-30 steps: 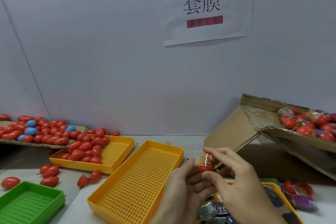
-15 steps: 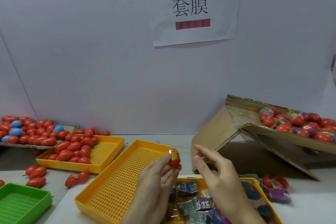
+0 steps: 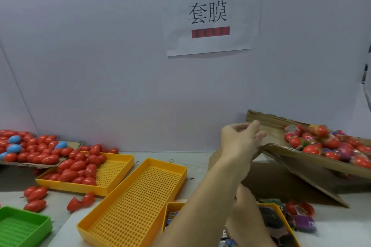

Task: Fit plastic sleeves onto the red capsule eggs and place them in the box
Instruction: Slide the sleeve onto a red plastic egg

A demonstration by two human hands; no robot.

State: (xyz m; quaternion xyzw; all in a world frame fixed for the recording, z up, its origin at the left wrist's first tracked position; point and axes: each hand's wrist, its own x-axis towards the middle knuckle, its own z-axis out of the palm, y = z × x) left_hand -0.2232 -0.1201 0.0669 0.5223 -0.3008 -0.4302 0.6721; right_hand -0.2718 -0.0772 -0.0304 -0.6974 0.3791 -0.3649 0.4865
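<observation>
Glossy bare red capsule eggs [image 3: 77, 168] heaped in a yellow tray's left end; sleeved eggs [image 3: 331, 144] piled in the tilted cardboard box [image 3: 313, 161]; printed plastic sleeves [image 3: 271, 217] in the near tray.

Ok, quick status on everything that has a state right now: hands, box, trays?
left hand: reaching over the box edge, fingers loose, holding nothing visible
right hand: low, mostly hidden behind the left arm
cardboard box: tilted, open, partly filled with sleeved eggs
middle yellow tray: empty
far yellow tray: partly filled with bare red eggs
green tray: empty
</observation>
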